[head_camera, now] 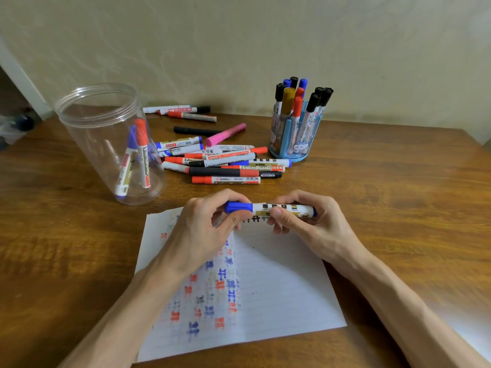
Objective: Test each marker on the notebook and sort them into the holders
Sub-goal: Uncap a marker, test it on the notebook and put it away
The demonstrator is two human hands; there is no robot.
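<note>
Two hands met above the far edge of the notebook [279, 288], sharing one blue marker [279, 209] held level between them. The left hand [210, 227] had its fingers and thumb curled round the blue cap [239, 207], and the right hand [305, 221] gripped the white printed barrel, thumb underneath. The cap sat on the barrel. The marker hung just over the paper, not touching it as far as I could tell.

The notebook lay open on the wooden table [398, 195], its lined page crowded down the left side with small test marks in red, blue and black.

To the left stood a tall clear jar [111, 144] with at least two markers leaning inside, a red-capped one [142, 152] and a blue-capped one [127, 160]. Beyond the hands lay a loose pile of markers [225, 163], red, blue and black, with a pink marker [225, 134] resting across the back of it. To the right of the pile stood a blue holder [295, 134] packed with upright markers, caps up, in black, blue, red and one mustard yellow.
</note>
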